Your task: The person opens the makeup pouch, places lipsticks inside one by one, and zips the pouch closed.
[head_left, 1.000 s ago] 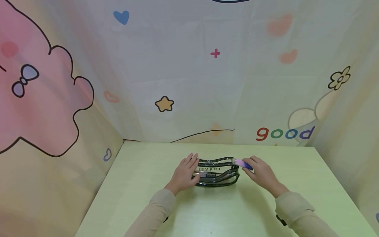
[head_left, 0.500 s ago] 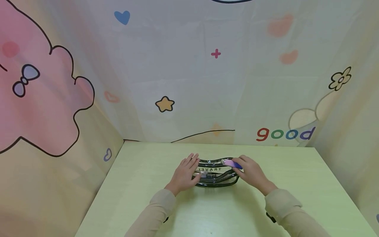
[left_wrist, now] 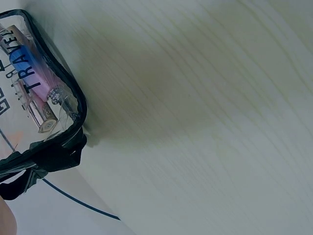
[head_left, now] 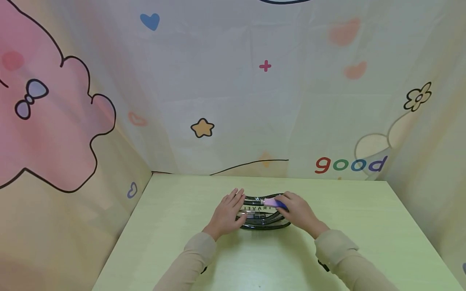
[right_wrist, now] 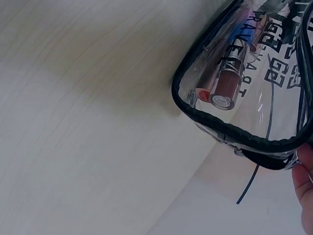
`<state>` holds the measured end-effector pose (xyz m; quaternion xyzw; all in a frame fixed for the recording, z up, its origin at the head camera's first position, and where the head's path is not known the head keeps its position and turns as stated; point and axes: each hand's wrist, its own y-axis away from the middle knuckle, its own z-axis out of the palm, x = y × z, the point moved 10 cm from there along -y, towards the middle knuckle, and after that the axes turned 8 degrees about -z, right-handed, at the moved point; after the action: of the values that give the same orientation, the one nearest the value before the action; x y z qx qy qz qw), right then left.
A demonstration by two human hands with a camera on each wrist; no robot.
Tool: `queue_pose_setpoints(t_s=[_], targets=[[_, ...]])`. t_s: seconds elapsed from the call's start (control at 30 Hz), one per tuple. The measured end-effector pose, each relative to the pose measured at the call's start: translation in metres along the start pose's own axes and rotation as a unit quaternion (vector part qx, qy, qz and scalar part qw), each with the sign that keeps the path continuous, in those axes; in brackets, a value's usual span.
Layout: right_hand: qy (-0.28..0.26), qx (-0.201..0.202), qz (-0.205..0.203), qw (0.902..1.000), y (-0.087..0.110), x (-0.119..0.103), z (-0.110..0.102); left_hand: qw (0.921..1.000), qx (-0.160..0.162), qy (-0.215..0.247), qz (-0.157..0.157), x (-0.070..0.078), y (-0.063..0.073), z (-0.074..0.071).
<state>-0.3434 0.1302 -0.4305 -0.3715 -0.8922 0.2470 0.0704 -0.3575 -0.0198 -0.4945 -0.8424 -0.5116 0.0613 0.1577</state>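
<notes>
A clear pouch with black trim and "TRAVEL" lettering lies on the table, its text mirrored in the head view. My left hand rests on its left end, fingers straight and thumb by the near edge. Between the fingers and thumb of my right hand is a pink-to-blue tube with a sparkly tip pointing left, overlapping the pouch's far part. I cannot tell whether that tube is inside the pouch. A dark red lip gloss tube shows through the clear wall in the right wrist view.
Both hands work over the pale wood-grain table, which runs back to a printed curtain. Table surface extends on both sides of the pouch and in front of it.
My right hand has moved left with the pink-to-blue tube, from beyond the pouch's right end to over its middle. The left hand and the pouch have stayed in place.
</notes>
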Motion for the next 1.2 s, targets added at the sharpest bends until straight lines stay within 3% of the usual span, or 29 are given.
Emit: queue_pose_setpoints(t_s=[0.3,0.47,0.93,1.2], targets=[[0.002,-0.006,-0.021,0.9998,-0.008,-0.013,0.011,0.9999,-0.012,-0.005,-0.005,0.001,0.000,-0.001],[0.011,0.016,-0.045,0.9988,-0.011,-0.021,0.014,0.9999,-0.013,-0.006,-0.004,0.001,0.000,-0.001],[0.029,0.021,-0.067,0.9971,-0.014,-0.033,0.029,0.9998,0.020,0.003,0.010,0.003,0.001,-0.007],[0.033,0.064,-0.111,0.9912,-0.012,-0.040,0.029,0.9998,0.016,0.005,0.007,0.003,0.001,-0.007]])
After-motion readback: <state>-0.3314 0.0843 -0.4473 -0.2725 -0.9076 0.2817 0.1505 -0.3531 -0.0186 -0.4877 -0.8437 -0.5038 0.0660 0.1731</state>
